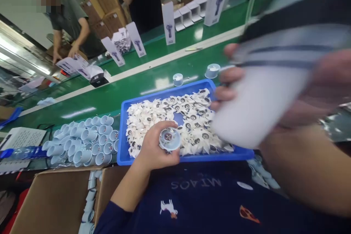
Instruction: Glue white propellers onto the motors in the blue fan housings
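Head view. Left hand [152,146]: fingers curled around a pale-blue round cup [170,139], dark centre facing up. Right hand [307,87]: motion-blurred, fingers apparently wrapped around a white tubular piece [255,109]; exact grip hard to tell. Just ahead of the left hand, under the right hand's fingers: blue plastic tray [122,135], heaped with white flaky pieces [192,124] and dark-centred discs. Left of the tray: loose heap of pale-blue cups [82,140] on green surface [131,95]. Below the left hand: cardboard box [55,201], more cups [89,201] along its flap.

A green workbench [123,87] (glossy) holds a blue tray [164,93].
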### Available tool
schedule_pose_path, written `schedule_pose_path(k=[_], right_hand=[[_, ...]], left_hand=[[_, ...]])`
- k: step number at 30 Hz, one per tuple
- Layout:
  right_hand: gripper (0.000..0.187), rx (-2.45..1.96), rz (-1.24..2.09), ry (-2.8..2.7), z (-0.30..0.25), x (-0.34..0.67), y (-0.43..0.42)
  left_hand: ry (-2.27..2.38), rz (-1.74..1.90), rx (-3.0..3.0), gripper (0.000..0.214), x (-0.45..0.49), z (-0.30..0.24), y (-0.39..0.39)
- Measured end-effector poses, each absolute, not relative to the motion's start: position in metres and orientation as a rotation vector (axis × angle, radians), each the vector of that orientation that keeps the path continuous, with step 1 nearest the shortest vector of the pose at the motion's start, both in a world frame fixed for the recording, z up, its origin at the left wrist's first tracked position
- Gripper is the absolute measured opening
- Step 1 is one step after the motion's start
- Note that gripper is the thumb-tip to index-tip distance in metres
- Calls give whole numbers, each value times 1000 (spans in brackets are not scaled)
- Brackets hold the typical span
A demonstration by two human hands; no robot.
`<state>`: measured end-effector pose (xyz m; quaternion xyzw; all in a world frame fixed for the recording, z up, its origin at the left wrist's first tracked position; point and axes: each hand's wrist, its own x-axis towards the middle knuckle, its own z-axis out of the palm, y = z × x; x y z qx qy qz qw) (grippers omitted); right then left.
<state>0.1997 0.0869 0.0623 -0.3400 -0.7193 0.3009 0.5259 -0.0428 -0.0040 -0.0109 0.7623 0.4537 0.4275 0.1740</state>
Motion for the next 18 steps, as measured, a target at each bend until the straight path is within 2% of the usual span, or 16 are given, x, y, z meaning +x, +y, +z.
schedule_pose_path(k=[2,4,6,9,18], right_hand=[[78,-603,1297,-1437,64,180,82],[68,-404,1616,-1134,63,159,79],[57,-357,1632,-1081,61,146,76],[52,-396,1578,-1170,59,145,72],[51,-490,1464,-1305,62,156,64]], left_hand=[[1343,1128,2222,55,-20,-8,-1],[1374,1086,2241,48,-8,-4,0],[1380,1080,2236,38,-2,0,0],[1376,1107,2214,32,4,4,-1],[1317,1115,2169,28,9,3,1]])
